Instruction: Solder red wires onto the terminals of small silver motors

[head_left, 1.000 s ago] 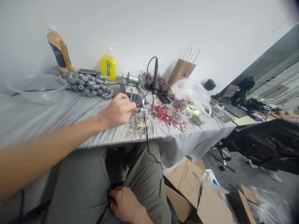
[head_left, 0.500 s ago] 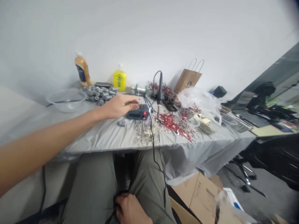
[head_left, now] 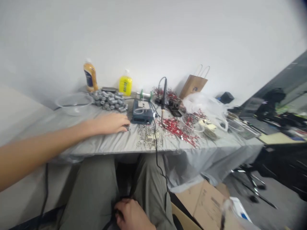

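My left hand (head_left: 112, 123) lies low over the table beside the soldering station (head_left: 143, 111). Its fingers close around a small grey cylinder, probably a motor (head_left: 128, 127), which they mostly cover. A pile of similar grey cylinders (head_left: 109, 100) is just behind that hand. The blue station has a pale pad on top. To its right, a black-handled soldering iron (head_left: 164, 95) stands upright, tip down. My right hand (head_left: 134, 214) rests in my lap with curled fingers; whatever is under them is hidden.
Red wire pieces (head_left: 178, 129) and metal bits (head_left: 147, 135) litter the tabletop. A clear bowl (head_left: 74, 108) sits left. Behind are an orange bottle (head_left: 90, 76), a yellow bottle (head_left: 125, 85) and a solder spool (head_left: 144, 95). A black cable (head_left: 156, 150) crosses the table's front edge.
My left hand has come down and slightly left, from above the station to the single grey cylinder on the cloth. A white piece now shows on the station's top. My right hand stays in my lap.
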`<state>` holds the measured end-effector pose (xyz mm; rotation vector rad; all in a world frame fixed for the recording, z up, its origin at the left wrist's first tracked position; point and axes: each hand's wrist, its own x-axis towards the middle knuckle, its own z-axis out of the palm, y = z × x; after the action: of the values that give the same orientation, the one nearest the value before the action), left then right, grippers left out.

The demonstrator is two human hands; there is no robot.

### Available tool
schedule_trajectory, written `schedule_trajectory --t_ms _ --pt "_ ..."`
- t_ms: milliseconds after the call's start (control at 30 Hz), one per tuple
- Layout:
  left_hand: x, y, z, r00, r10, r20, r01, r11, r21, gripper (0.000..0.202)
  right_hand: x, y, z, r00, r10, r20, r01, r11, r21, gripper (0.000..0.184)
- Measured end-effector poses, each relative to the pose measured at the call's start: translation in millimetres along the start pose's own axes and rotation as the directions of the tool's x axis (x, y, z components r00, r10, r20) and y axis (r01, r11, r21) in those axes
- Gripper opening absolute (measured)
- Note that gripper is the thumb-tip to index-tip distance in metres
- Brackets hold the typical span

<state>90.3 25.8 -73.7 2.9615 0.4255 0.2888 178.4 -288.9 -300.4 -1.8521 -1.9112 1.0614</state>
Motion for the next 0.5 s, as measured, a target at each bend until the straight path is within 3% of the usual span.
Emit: schedule_trajectory --t_ms 133,300,367,500 --pt "0 -2 17.2 1.0 -0.03 -0.006 0.03 0.998 0.052 0.036 -29 -11 -59 0.984 -0.02 -0.177 0.05 0.984 0.169 0.031" --pt "-3 -4 22.4 0.998 -0.055 -0.014 0.057 0.993 0.104 0.036 -67 -16 -144 0.916 0.033 -0.399 0.02 0.991 0.129 0.026" --pt "-14 -1 24.5 0.996 -0.06 -0.059 0.069 0.985 0.156 0.032 -81 -13 -175 0.86 0.047 -0.508 0.023 0.991 0.132 0.024" --pt "-40 13 31.7 0.963 0.036 -0.269 -0.001 0.992 0.128 0.026 -85 2 -231 0.671 0.15 -0.726 -0.119 0.988 0.094 0.026"
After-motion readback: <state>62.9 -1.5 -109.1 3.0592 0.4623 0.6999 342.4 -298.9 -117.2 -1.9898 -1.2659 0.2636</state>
